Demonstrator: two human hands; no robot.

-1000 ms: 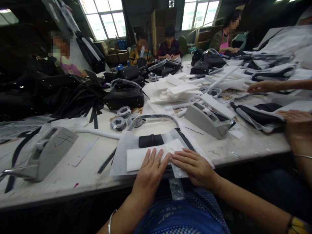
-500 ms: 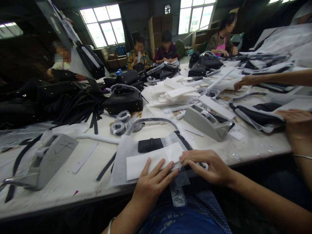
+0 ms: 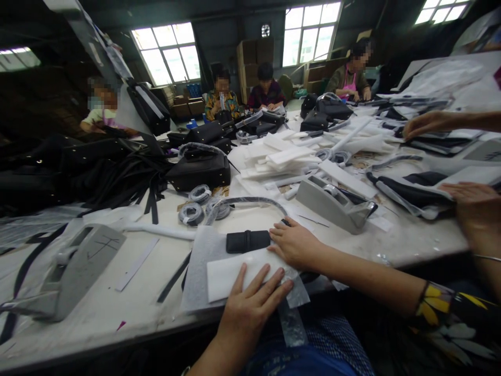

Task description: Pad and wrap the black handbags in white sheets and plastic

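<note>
Fingers spread, my left hand [image 3: 252, 305] lies flat on a white foam sheet [image 3: 225, 277]. Under the foam is a translucent wrapping sheet [image 3: 195, 274] at the table's front edge. A black strapped piece [image 3: 245, 242] rests on the wrapping just beyond the foam. My right hand [image 3: 295, 244] presses at the foam's upper right corner, beside that black piece, its fingers extended. A plastic-wrapped handle [image 3: 254, 200] arches behind it. A clear plastic strip [image 3: 293, 324] hangs over the front edge below my hands.
Grey tape dispensers stand at left [image 3: 86, 266] and right [image 3: 336, 203]. Wrapped coils [image 3: 191, 213], a black bag [image 3: 201, 169] and piled foam sheets [image 3: 282, 154] lie behind. A neighbour's hands [image 3: 473, 201] work at the right; several people sit across the table.
My right hand has moved up and left, from the foam's right edge to its upper right corner. My left hand stays on the foam. The view has shifted slightly.
</note>
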